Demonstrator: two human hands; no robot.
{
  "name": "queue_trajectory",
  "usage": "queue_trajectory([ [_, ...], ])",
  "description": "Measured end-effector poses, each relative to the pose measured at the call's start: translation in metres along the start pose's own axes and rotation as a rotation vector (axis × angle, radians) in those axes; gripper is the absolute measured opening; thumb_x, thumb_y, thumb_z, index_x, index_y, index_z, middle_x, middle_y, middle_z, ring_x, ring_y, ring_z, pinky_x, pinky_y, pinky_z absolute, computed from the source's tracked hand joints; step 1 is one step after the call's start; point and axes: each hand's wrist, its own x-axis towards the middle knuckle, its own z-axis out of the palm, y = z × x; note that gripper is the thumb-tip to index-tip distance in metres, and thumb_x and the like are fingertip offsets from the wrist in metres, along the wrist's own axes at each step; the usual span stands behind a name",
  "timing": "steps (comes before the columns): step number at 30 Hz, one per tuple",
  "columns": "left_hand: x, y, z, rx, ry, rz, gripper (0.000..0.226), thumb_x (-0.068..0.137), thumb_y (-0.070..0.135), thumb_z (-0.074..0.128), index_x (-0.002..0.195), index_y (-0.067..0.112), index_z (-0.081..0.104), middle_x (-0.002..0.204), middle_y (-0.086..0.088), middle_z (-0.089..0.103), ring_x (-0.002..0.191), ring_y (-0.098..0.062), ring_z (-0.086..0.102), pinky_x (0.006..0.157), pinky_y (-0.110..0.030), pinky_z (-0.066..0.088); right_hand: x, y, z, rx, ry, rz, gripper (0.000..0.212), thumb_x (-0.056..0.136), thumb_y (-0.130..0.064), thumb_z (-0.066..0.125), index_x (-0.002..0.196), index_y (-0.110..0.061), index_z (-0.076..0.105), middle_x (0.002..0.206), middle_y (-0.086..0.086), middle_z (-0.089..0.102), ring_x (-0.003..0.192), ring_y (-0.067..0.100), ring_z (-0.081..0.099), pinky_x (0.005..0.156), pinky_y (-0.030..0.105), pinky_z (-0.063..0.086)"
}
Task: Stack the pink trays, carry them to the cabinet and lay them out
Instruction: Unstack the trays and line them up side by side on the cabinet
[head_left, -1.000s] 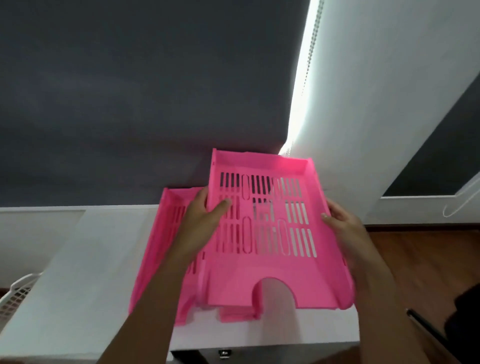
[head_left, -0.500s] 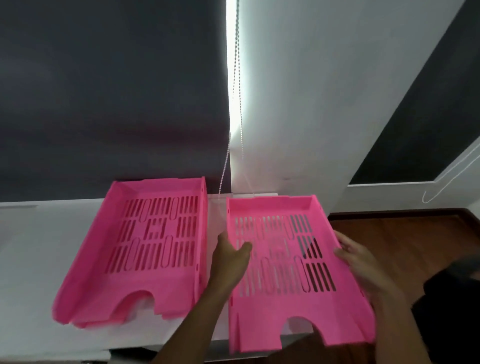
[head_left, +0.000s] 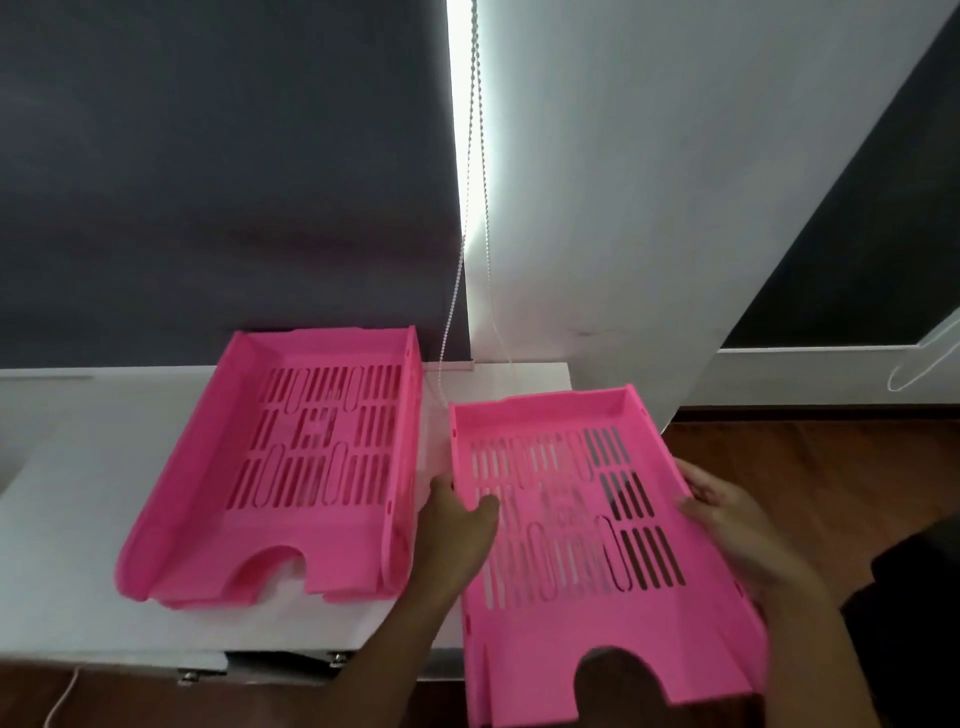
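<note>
A pink slotted tray (head_left: 291, 467) lies on the white cabinet top (head_left: 67, 499) at the left; a second pink edge shows under its front, so it may rest on another tray. A second pink tray (head_left: 582, 551) sits to the right, overhanging the cabinet's front and right edges. My left hand (head_left: 460, 530) grips its left wall, thumb inside. My right hand (head_left: 727, 514) holds its right wall.
A dark roller blind (head_left: 218, 171) hangs behind the cabinet, with a bead cord (head_left: 470, 218) dangling beside the right tray's back corner. A white wall column (head_left: 649, 182) stands at the right. Wooden floor (head_left: 831, 478) lies beyond the cabinet's right edge.
The held tray has moved off the left tray to the right and down beside it. Both hands have stayed on its side walls.
</note>
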Motion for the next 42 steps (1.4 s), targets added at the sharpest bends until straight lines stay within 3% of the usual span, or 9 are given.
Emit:
queue_trajectory([
  [4,-0.005,-0.007,-0.001,0.04,0.007,-0.024,0.065,0.089,0.032,0.057,0.146,0.01,0.036,0.12,-0.015,0.067,0.079,-0.021,0.067,0.056,-0.027,0.046,0.001,0.009,0.005,-0.003,-0.029,0.028,0.046,0.098,0.003,0.046,0.121,-0.032,0.065,0.092,0.012,0.08,0.076,0.033,0.077,0.062,0.042,0.062],
  [9,0.01,0.001,-0.009,0.083,0.045,-0.012,0.081,0.089,0.029,0.058,0.157,0.012,0.017,0.154,-0.014,0.042,0.127,-0.035,0.055,0.102,-0.038,0.047,0.018,0.016,0.034,0.066,0.042,-0.003,0.054,0.096,0.008,0.047,0.123,-0.036,0.063,0.086,0.008,0.081,0.073,0.031,0.075,0.065,0.046,0.064],
  [14,0.042,0.019,-0.005,0.209,0.061,0.035,0.093,0.09,0.034,0.057,0.159,0.005,0.0,0.166,-0.017,0.015,0.147,-0.037,0.031,0.116,-0.048,0.034,0.043,0.009,0.056,0.126,0.144,-0.042,0.056,0.094,0.012,0.044,0.13,-0.028,0.058,0.088,0.0,0.076,0.073,0.025,0.071,0.073,0.044,0.061],
  [17,0.054,0.031,-0.001,0.288,0.072,0.069,0.097,0.089,0.036,0.058,0.158,0.004,-0.003,0.167,-0.016,0.008,0.15,-0.038,0.022,0.119,-0.049,0.028,0.057,0.003,0.059,0.121,0.19,-0.053,0.051,0.094,0.012,0.044,0.135,-0.015,0.06,0.092,0.002,0.072,0.08,0.028,0.068,0.082,0.049,0.058],
  [20,0.07,0.036,-0.001,0.322,0.068,0.068,0.1,0.087,0.037,0.06,0.158,0.001,-0.002,0.166,-0.019,0.01,0.15,-0.038,0.02,0.12,-0.046,0.026,0.074,-0.002,0.063,0.065,0.239,-0.057,0.05,0.093,0.012,0.045,0.134,-0.012,0.062,0.088,-0.005,0.07,0.072,0.018,0.066,0.069,0.031,0.055],
  [24,0.083,0.043,-0.005,0.296,0.066,0.061,0.1,0.087,0.035,0.06,0.156,-0.003,-0.002,0.165,-0.022,0.009,0.151,-0.037,0.017,0.121,-0.047,0.026,0.088,-0.008,0.068,-0.018,0.266,-0.082,0.048,0.09,0.009,0.046,0.129,-0.011,0.066,0.086,-0.007,0.071,0.068,0.012,0.065,0.065,0.026,0.052],
  [30,0.076,0.04,-0.005,0.32,0.092,0.167,0.094,0.089,0.031,0.058,0.157,0.001,0.002,0.166,-0.019,0.007,0.15,-0.038,0.021,0.119,-0.047,0.03,0.087,-0.007,0.064,0.001,0.476,-0.138,0.042,0.094,-0.003,0.056,0.134,0.004,0.058,0.131,0.016,0.064,0.116,0.023,0.061,0.1,0.031,0.043],
  [34,0.066,0.044,-0.004,0.339,0.057,0.238,0.089,0.092,0.027,0.054,0.158,0.001,0.0,0.168,-0.016,-0.002,0.154,-0.033,0.007,0.123,-0.044,0.021,0.083,-0.007,0.069,0.011,0.487,-0.144,0.041,0.094,-0.009,0.059,0.133,0.005,0.06,0.132,0.02,0.064,0.116,0.024,0.061,0.101,0.034,0.044],
  [42,0.048,0.074,-0.043,0.268,0.077,0.467,0.072,0.095,0.026,0.052,0.157,0.009,0.02,0.165,-0.008,0.022,0.15,-0.024,0.026,0.118,-0.034,0.025,0.053,-0.04,0.119,-0.117,0.57,-0.255,0.042,0.094,-0.017,0.056,0.133,-0.002,0.061,0.133,0.015,0.065,0.123,0.028,0.06,0.106,0.039,0.044],
])
